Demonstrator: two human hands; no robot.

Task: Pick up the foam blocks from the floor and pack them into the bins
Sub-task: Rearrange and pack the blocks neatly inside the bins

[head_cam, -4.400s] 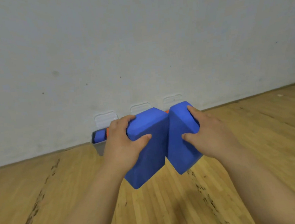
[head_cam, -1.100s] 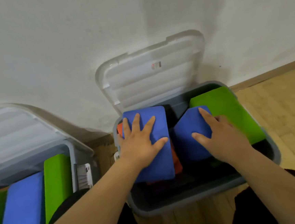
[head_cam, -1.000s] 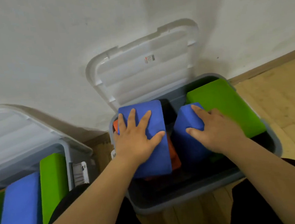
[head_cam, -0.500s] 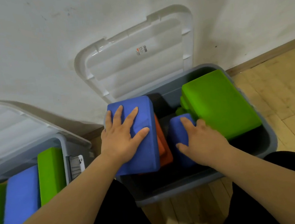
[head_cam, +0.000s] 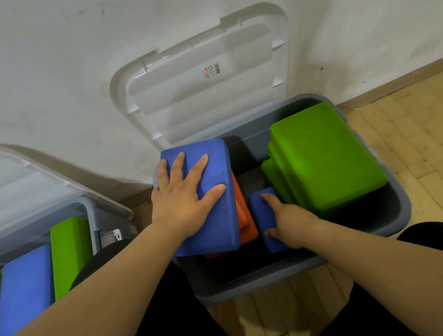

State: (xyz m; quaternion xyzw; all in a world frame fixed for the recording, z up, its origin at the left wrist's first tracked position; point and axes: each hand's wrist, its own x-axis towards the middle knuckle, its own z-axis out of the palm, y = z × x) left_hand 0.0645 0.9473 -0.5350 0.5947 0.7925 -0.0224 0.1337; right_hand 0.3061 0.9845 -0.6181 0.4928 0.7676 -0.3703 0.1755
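Note:
A grey bin stands open against the wall, its white lid leaning back. My left hand lies flat, fingers spread, on a blue foam block at the bin's left side. My right hand grips a second blue block standing on edge deep in the middle of the bin. An orange block sits between the two blue ones. Green blocks are stacked at the right of the bin.
A second open grey bin at the left holds a green block and a blue block, with its white lid tilted back. Wooden floor runs to the right. My dark trousers fill the bottom.
I walked up to the bin with both blue blocks. Over the last second my right hand pushed its block deeper between the orange and green blocks; my left hand kept pressing its block down.

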